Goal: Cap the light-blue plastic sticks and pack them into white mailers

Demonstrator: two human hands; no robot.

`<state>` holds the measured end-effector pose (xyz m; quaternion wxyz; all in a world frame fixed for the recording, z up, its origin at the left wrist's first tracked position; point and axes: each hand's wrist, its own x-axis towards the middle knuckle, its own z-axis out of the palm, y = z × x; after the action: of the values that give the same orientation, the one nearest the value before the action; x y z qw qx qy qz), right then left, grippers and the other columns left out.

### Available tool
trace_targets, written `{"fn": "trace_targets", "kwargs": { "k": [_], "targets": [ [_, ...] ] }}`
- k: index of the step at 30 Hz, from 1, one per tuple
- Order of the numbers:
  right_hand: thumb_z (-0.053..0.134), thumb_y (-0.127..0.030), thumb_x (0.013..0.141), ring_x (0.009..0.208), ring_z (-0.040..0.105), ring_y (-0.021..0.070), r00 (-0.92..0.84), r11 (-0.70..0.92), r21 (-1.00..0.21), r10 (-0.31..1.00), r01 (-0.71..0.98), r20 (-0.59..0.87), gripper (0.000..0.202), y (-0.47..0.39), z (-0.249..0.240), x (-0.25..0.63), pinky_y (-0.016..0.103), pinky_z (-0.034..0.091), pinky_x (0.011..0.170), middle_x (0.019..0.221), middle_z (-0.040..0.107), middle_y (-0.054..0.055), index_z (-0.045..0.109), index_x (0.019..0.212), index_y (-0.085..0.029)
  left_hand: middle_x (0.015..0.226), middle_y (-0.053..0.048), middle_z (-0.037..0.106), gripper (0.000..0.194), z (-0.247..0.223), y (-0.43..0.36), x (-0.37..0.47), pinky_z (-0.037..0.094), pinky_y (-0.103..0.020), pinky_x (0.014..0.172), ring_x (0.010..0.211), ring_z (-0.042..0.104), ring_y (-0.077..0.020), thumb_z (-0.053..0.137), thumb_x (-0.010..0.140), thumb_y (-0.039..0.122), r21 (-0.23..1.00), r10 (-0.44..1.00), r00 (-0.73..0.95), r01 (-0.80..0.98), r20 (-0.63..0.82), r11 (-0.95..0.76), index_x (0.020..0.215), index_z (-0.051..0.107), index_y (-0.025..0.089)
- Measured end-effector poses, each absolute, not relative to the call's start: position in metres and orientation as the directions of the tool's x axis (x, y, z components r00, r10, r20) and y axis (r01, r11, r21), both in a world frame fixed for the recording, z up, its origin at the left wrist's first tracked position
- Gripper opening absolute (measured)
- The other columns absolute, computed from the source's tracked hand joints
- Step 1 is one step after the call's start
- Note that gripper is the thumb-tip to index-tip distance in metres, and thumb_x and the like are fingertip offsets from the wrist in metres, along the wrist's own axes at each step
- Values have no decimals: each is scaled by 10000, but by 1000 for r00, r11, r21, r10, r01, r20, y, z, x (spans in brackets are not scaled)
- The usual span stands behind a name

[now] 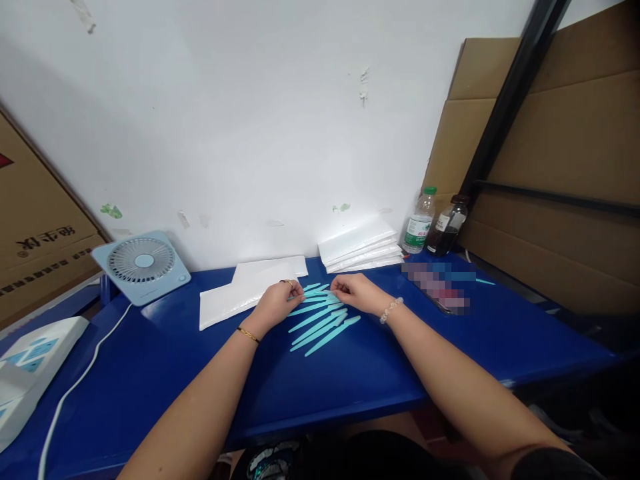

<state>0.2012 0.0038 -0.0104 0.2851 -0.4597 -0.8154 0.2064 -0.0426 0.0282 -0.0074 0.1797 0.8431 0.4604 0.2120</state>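
Several slim turquoise sticks (325, 333) lie fanned out side by side on the blue table, their narrow ends pointing down and left. My left hand (279, 303) is at the left end of the upper sticks, thumb and fingers pinched on one of them. My right hand (357, 293) reaches in from the other side, its fingertips pinched on the right end of a turquoise stick near the top of the row. Just behind my left hand are flat white padded envelopes (225, 302). A stack of similar envelopes (360, 247) rests against the wall.
A light blue fan (145, 267) with a white cable stands at the left, beyond a white power strip (43, 373). Two bottles, one green-capped (419, 223) and one dark (447, 230), stand at the back right near a blurred-out object (440, 287). Cardboard (565, 147) flanks the right side.
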Motion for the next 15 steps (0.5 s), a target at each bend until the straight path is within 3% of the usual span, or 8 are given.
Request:
{"fn": "trace_targets", "kwargs": {
  "k": [4,8,13,15],
  "targets": [
    [503,-216,822,610,555,104,-493,553,-569,826,609,275,132,-2,-8,195,193,387,567,708,636,1,629,834,-180,781,-36,642,235,-5,22,-38,434,-276,637,732,580,-183,535,767,409,565,833,533,647,144,-512,804,617,192],
    [504,-260,838,589,572,113,-530,509,-598,833,619,159,172,0,-3,204,197,391,556,696,651,7,651,865,-176,769,-27,646,300,-6,20,-37,443,-262,625,699,582,-169,539,765,473,609,798,601,615,49,-501,811,634,192],
    [506,-231,831,709,584,149,-204,333,-455,929,826,310,172,15,1,236,224,391,638,781,675,35,667,819,-173,925,-57,655,282,-14,31,-46,441,-300,711,818,588,-210,521,791,433,455,842,509,716,179,-529,914,644,210],
    [532,-180,797,738,585,154,-123,242,-395,945,886,302,139,22,-3,245,223,388,653,797,675,41,670,789,-172,1002,-68,648,261,-17,37,-50,434,-311,753,872,585,-226,519,791,389,386,845,490,752,213,-533,932,649,212]
  ]
}}
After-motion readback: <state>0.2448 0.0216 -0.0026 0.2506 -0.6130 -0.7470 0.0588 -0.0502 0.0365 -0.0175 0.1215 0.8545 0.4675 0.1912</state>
